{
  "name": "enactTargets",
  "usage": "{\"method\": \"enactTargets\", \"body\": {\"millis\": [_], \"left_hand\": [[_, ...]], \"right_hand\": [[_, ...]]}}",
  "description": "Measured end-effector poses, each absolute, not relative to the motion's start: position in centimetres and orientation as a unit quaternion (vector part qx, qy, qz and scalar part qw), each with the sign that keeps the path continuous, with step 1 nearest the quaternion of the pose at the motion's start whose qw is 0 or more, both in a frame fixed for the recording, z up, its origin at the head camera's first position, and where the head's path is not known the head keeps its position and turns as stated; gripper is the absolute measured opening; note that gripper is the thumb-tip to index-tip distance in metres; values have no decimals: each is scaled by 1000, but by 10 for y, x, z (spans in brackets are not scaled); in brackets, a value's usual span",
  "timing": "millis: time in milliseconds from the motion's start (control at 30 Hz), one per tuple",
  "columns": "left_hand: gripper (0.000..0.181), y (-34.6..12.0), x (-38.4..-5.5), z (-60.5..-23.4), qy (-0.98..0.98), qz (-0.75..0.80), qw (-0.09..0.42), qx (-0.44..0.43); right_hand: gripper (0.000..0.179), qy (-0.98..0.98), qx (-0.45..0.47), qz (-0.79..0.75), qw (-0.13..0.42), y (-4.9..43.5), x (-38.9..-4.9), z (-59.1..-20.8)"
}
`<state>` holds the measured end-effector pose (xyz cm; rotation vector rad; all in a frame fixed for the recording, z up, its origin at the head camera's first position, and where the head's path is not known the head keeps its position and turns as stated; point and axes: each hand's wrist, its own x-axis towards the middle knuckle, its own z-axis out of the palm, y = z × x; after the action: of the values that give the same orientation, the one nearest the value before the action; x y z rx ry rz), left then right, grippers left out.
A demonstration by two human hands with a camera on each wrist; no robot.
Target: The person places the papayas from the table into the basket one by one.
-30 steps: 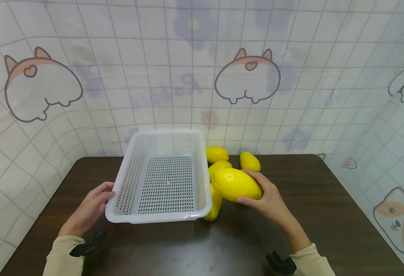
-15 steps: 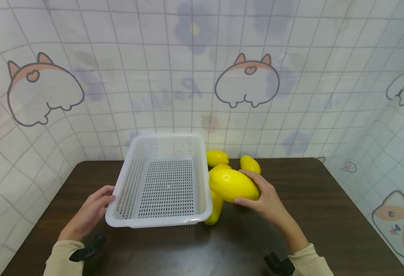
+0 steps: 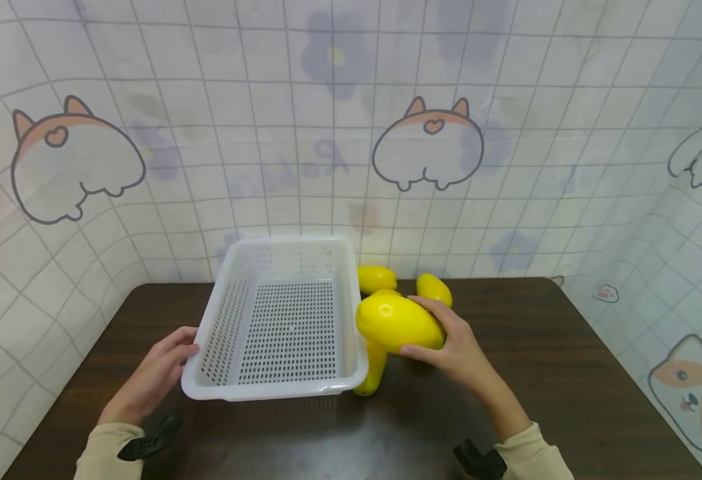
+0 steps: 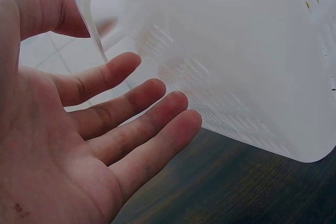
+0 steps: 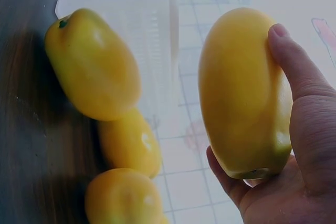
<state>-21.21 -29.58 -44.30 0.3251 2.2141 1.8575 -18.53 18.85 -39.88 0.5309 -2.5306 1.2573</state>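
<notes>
My right hand (image 3: 455,343) grips a large yellow papaya (image 3: 399,323) from its right end, thumb on the near side and fingers over the far side. In the head view the papaya's left end overlaps the right rim of a white perforated plastic basket (image 3: 291,388). The basket holds nothing inside. My left hand (image 3: 155,373) holds its left rim, thumb hooked over the edge and fingers (image 4: 168,129) stretched along the outer wall. The left wrist view shows the basket's corner raised above the dark table. Behind the held papaya, several smaller yellow fruits (image 5: 94,64) lie in a row.
The loose fruits, including one at the back (image 3: 377,279) and one farther right (image 3: 433,289), sit on the dark wooden table (image 3: 543,360) along the basket's right side. A patterned white curtain (image 3: 303,133) hangs behind the table and on both sides.
My right hand has carried the large papaya a little to the left, up to the basket's right rim. The left hand and basket stay in place; the head view has tilted slightly up.
</notes>
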Motion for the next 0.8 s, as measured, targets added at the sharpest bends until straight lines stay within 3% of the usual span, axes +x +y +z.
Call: {"method": "enactTargets", "body": {"millis": [800], "left_hand": [[34,-297,-210,-441,760,630,116,109]], "right_hand": [[72,-864,193,451,117,170,-188,-393]]}}
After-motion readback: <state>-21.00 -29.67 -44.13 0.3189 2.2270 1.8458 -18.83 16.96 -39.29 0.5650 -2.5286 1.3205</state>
